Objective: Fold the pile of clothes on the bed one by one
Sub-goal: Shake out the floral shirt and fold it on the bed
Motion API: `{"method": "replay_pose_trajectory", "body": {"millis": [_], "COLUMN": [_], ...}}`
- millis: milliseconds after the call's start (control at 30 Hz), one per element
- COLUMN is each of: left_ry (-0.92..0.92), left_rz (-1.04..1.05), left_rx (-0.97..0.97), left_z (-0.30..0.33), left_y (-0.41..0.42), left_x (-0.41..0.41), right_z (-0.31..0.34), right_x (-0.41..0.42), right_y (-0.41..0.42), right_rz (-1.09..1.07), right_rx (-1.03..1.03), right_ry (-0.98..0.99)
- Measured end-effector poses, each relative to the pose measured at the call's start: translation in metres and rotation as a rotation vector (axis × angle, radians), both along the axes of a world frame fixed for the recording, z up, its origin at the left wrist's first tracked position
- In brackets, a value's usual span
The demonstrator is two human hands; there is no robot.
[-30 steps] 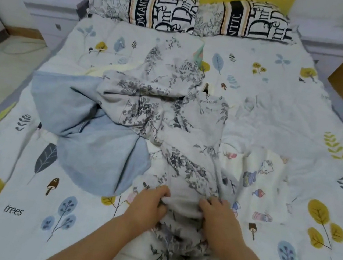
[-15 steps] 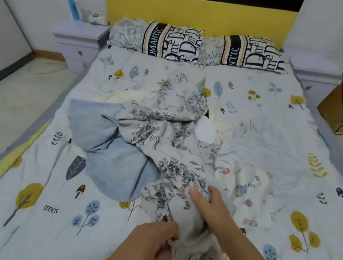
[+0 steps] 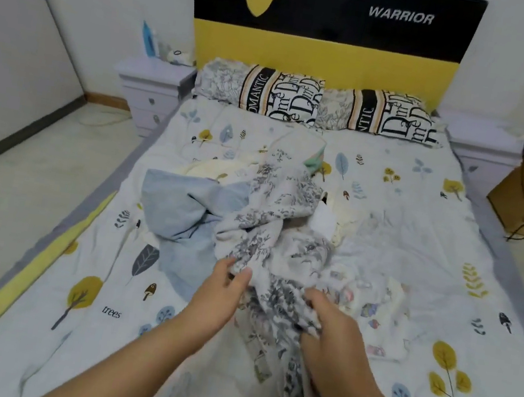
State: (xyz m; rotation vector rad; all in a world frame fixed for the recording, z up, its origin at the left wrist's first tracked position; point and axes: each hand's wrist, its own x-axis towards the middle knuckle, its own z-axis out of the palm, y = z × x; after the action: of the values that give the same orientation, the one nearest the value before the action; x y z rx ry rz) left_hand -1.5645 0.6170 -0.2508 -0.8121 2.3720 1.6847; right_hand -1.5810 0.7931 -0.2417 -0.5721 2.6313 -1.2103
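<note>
Floral garment (image 3: 281, 221) draped over the pile (image 3: 368, 296) on the bed (image 3: 450, 247); left hand (image 3: 222, 294) pinches its edge, right hand (image 3: 331, 341) grips its bunched cloth; hazard: overlapping the blue garment (image 3: 177, 209), a hasty pull may drag that along.

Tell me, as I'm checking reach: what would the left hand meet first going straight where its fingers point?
The grey floral garment, most likely; the left hand has its fingertips at its near fold.

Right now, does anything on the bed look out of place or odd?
Nothing spilled or damaged. The pile is simply unfolded: the floral garment lies crumpled over the blue garment, its near end held by the left hand and right hand.
</note>
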Motion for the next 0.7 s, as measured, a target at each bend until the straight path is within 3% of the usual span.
{"method": "replay_pose_trajectory", "body": {"millis": [133, 233, 333, 467, 533, 633, 700], "left_ry": [-0.216, -0.183, -0.122, 0.028, 0.12, 0.229, 0.287], "left_rz": [0.024, -0.097, -0.102, -0.008, 0.02, 0.001, -0.031], "left_rx": [0.49, 0.415, 0.323, 0.332, 0.362, 0.402, 0.43], "left_z": [0.024, 0.027, 0.028, 0.048, 0.065, 0.091, 0.108], "left_y": [0.025, 0.043, 0.047, 0.046, 0.046, 0.047, 0.049], "left_x": [-0.029, -0.029, -0.021, -0.01, -0.001, 0.017, 0.033], "right_z": [0.024, 0.025, 0.032, 0.051, 0.059, 0.075, 0.084], "right_x": [0.038, 0.052, 0.063, 0.076, 0.08, 0.077, 0.064], "right_y": [0.002, 0.011, 0.023, 0.029, 0.036, 0.043, 0.044], "right_rz": [0.159, 0.217, 0.228, 0.229, 0.172, -0.236, -0.521], "right_rx": [0.211, 0.255, 0.317, 0.311, 0.237, -0.113, -0.275], "right_ry": [0.475, 0.619, 0.61, 0.424, 0.168, -0.043, -0.348]}}
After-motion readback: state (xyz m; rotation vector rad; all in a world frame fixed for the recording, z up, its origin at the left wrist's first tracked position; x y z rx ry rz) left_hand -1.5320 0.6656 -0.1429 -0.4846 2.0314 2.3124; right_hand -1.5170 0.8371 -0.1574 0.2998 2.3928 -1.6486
